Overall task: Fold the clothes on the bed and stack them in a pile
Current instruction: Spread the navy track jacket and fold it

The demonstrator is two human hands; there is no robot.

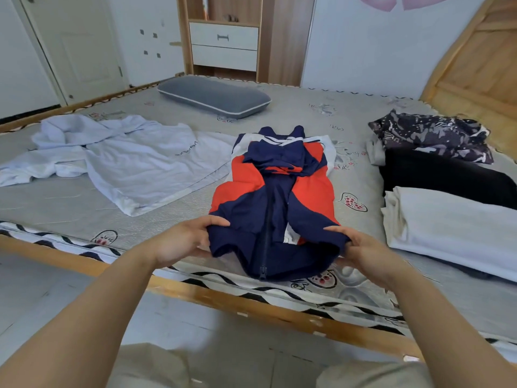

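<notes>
Both my left hand (184, 242) and right hand (361, 247) pinch the bottom hem of the navy, red and white zip jacket (275, 197), fingers clamped on its corners, ready to fold it up evenly.

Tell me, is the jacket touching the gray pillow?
Apart. The head view shows bare mattress between the jacket's far end and the pillow behind it.

Jacket (272, 197) lies between the hoodie (134, 161) left and stacked clothes (447, 191) right.
</notes>
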